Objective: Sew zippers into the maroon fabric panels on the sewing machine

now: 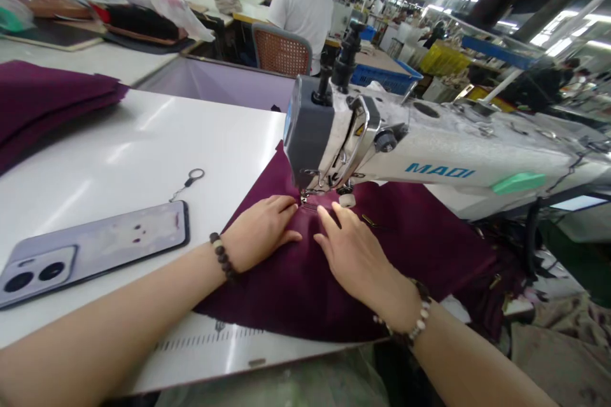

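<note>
Dark purple fabric [286,292] lies under the needle end of a white sewing machine [396,146]. My left hand [262,229] rests on the cloth just left of the presser foot [304,198], palm down with fingers stretched out. On the other side, my right hand [353,248] lies on the same fabric, its fingers spread and their tips close to the foot. A small gold-coloured metal piece [367,220] shows on the cloth beyond my right fingers. The needle tip is too small to make out.
On the white table at left lie a phone [105,241] with a ring strap [195,174] and a stack of purple fabric [52,102]. A person in a white shirt [305,9] is by a chair [281,51] behind. More cloth [558,337] lies at lower right.
</note>
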A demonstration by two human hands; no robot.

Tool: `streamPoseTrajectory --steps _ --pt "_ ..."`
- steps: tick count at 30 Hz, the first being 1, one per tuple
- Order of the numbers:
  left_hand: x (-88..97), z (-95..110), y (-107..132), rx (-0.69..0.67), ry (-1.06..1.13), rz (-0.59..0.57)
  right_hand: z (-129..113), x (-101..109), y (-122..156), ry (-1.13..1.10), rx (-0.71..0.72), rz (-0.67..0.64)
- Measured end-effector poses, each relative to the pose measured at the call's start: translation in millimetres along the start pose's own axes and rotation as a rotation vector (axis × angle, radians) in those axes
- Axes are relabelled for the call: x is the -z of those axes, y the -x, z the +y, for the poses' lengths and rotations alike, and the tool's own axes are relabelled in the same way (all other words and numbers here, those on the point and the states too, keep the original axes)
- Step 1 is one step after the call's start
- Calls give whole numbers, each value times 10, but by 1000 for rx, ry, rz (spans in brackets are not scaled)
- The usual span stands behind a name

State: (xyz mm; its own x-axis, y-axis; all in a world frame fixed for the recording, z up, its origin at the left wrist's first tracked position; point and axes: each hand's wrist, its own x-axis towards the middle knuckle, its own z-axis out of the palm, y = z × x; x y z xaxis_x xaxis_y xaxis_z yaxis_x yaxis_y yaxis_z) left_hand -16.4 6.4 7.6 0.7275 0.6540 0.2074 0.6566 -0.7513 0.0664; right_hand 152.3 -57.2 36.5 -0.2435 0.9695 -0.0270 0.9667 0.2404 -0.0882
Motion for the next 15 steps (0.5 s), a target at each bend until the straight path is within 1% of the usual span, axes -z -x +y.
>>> streamPoseTrajectory --steps 2,5,7,9,10,12,14,15 --pt "-40 17 -15 19 -9 -4 134 -92 -110 -54 50 23" --pt "-43 85 -60 77 -17 -35 388 -229 -234 -99 178 -24" --pt "-24 162 -92 126 -38 -58 526 -246 -287 -138 268 -58" --pt "-10 233 -114 169 -69 -75 564 -206 -317 -146 311 -80" --pt "-6 258 -120 185 -81 -80 535 -181 -322 -124 297 -77" --pt "-8 280 -123 200 -88 -90 399 -156 -312 -59 202 -53" --pt "-16 271 -114 196 -80 -98 232 -188 -286 -41 84 -9" --pt "-22 259 -107 190 -71 -97 168 -222 -272 -63 48 12"
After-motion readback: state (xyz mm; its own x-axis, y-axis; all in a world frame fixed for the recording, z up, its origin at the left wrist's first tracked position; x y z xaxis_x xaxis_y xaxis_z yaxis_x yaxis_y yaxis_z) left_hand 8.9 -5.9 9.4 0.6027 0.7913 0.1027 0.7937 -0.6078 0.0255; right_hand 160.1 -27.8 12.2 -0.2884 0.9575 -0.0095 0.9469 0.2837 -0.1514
